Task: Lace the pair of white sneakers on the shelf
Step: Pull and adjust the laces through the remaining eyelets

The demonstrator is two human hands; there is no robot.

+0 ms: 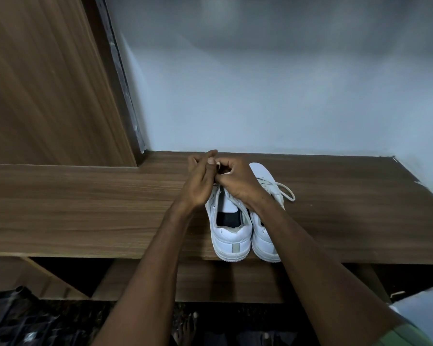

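Observation:
Two white sneakers stand side by side on the wooden shelf (pixel 85 196), heels toward me at its front edge. The left sneaker (pixel 231 236) shows its dark opening and tongue. The right sneaker (pixel 264 186) has a laced front, and a white lace loop (pixel 286 192) trails off its right side. My left hand (pixel 200 181) and my right hand (pixel 235 179) meet over the front of the left sneaker, fingers pinched on a white lace. The toe and eyelets of the left sneaker are hidden by my hands.
A pale wall rises behind the shelf, and a wooden panel (pixel 48 78) stands at the left. A lower shelf board (pixel 210 280) lies beneath. A dark metal rack (pixel 18 318) sits at the bottom left, and my bare feet (pixel 188 328) are on the dark floor.

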